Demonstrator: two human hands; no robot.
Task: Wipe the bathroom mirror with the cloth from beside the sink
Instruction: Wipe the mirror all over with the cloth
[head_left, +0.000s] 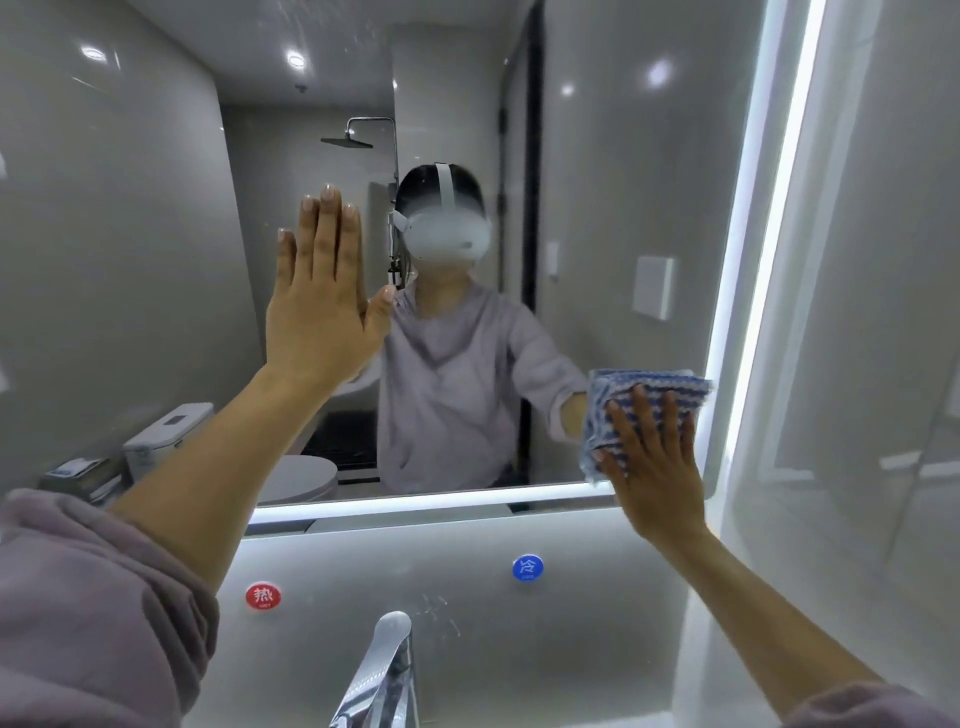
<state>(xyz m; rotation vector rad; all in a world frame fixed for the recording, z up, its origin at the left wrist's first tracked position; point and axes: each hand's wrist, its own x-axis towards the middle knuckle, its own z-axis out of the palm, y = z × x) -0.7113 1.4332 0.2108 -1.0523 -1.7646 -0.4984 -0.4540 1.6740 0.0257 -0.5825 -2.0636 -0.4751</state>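
The bathroom mirror (156, 234) fills most of the view, with a lit strip along its bottom and right edges. My left hand (322, 291) lies flat against the glass left of centre, fingers straight and pointing up. A folded blue and white striped cloth (613, 410) is spread on the mirror's lower right corner. My right hand (654, 457) presses it flat to the glass with straight fingers. The mirror reflects a person in a lilac top wearing a white headset.
Below the mirror is a grey wall panel (415, 561) with a red hot-water sticker (263, 596) and a blue cold-water sticker (528, 567). A chrome tap (382, 670) rises at the bottom centre. A glossy tiled wall (872, 312) stands close on the right.
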